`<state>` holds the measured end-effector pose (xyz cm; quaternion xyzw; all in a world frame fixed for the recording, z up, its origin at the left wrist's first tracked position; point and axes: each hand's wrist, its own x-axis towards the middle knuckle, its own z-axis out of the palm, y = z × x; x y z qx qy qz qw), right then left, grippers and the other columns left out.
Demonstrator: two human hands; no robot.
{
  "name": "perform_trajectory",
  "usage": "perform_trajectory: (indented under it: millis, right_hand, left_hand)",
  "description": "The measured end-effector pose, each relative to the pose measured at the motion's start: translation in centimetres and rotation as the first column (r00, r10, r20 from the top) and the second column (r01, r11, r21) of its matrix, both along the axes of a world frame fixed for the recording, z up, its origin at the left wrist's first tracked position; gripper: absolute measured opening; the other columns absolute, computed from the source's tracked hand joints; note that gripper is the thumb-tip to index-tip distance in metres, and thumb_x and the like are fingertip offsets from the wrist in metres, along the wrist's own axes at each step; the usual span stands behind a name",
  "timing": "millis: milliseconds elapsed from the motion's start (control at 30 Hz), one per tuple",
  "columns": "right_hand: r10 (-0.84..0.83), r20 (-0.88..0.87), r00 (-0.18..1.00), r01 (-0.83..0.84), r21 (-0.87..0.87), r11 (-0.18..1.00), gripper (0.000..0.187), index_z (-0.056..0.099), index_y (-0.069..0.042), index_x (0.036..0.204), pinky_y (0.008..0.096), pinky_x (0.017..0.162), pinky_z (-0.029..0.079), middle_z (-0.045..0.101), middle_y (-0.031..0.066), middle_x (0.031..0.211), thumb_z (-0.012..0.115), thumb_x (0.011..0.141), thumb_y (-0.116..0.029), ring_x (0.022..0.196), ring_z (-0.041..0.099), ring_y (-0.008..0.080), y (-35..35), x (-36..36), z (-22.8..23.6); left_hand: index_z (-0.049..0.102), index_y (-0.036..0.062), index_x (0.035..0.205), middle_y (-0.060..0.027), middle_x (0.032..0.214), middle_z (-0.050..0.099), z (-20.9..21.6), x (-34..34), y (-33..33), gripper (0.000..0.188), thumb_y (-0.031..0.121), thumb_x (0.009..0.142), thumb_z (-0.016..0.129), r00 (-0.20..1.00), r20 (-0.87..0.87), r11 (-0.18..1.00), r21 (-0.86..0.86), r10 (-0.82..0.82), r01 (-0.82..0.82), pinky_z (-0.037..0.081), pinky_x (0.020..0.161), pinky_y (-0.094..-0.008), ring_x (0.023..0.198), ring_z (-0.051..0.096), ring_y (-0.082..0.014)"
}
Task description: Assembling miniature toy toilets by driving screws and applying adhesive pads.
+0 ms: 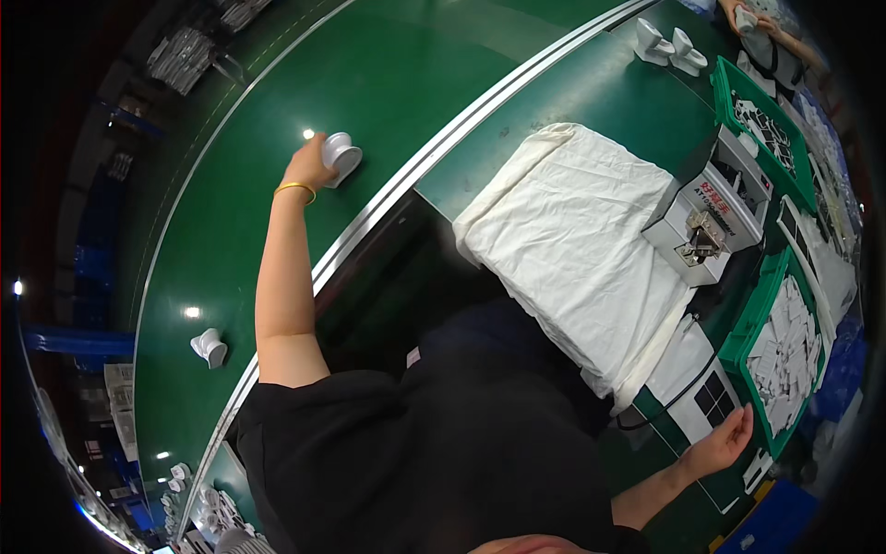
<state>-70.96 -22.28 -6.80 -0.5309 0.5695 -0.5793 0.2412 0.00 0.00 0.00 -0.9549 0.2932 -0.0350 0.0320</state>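
My left arm stretches out over the green conveyor belt (406,83), and my left hand (309,166) is closed on a white plastic device (342,159) with a rounded head and a flared base. The palm side of that grip is hidden. At the lower right my right hand (718,445) is beside a green bin (736,355) of small white parts, its fingers loosely bent and apart with nothing visible in them. Near it, a white sheet (688,397) with dark square panels lies on the bench.
A white cloth (572,222) covers the bench in front of me, beside a metal tabletop machine (706,222). Another green bin (801,185) holds dark and white parts. Similar white devices stand on the bench (623,78) and belt. A co-worker's hands (766,28) hold something white.
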Motion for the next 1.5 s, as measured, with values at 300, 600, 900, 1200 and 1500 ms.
perform_trajectory:
  millis: [300,600,900,1200,1500]
  right_hand:
    - [0.400,0.035,0.916,-0.401,0.067,0.913,0.031,0.058,0.001,0.126,0.0177,0.078,0.042,0.061,-0.0005,0.103,0.055,0.096,-0.001,0.086,0.053,0.0041,2.5,11.8,3.1]
    - [0.699,0.562,0.442,-0.886,0.154,0.437,0.057,0.044,0.005,0.139,0.0309,0.098,0.044,0.058,0.0111,0.125,0.065,0.089,-0.012,0.112,0.055,0.0163,4.2,21.9,6.5]
    - [0.531,0.670,0.518,-0.814,0.198,0.546,0.055,0.046,0.008,0.134,0.0313,0.098,0.043,0.060,0.0129,0.121,0.064,0.087,-0.014,0.111,0.057,0.0172,4.8,19.0,5.9]
    - [0.442,0.703,0.557,-0.782,0.265,0.564,0.048,0.050,0.008,0.128,0.0284,0.090,0.047,0.063,0.0108,0.113,0.063,0.089,-0.018,0.101,0.060,0.0147,3.9,17.7,5.1]
    - [0.384,0.723,0.574,-0.767,0.310,0.562,0.043,0.055,0.006,0.123,0.0268,0.083,0.048,0.066,0.0072,0.105,0.063,0.090,-0.022,0.092,0.061,0.0115,3.9,16.6,4.2]
  left_hand:
    - [0.047,-0.0054,0.128,-0.0121,0.115,0.064,1.8,-10.8,-6.0,0.055,0.013,0.084,0.075,0.453,-0.551,0.490,-0.833,-0.701,-0.256,0.050,0.093,-0.0337,0.104,0.063,-0.0188]
    - [0.041,-0.0006,0.138,-0.0104,0.118,0.060,-0.5,-29.8,-12.7,0.066,0.011,0.082,0.074,-0.208,-0.488,0.530,-0.800,-0.848,-0.283,0.043,0.098,-0.0338,0.112,0.055,-0.0180]
    - [0.039,-0.0009,0.137,-0.0111,0.117,0.058,-1.2,-33.6,-14.1,0.066,0.011,0.083,0.073,-0.267,-0.487,0.536,-0.830,-0.831,-0.155,0.041,0.097,-0.0327,0.110,0.054,-0.0180]
    - [0.041,-0.0003,0.138,-0.0102,0.117,0.058,-2.2,-35.0,-14.9,0.061,0.020,0.088,0.070,-0.352,-0.550,0.636,-0.743,-0.757,-0.208,0.041,0.096,-0.0328,0.109,0.051,-0.0162]
    - [0.029,0.0008,0.147,-0.0177,0.143,0.043,-1.9,-34.8,-15.5,0.108,0.022,0.061,0.091,-0.054,-0.261,0.230,-0.916,-0.964,0.330,0.037,0.109,-0.0419,0.132,0.045,-0.0330]
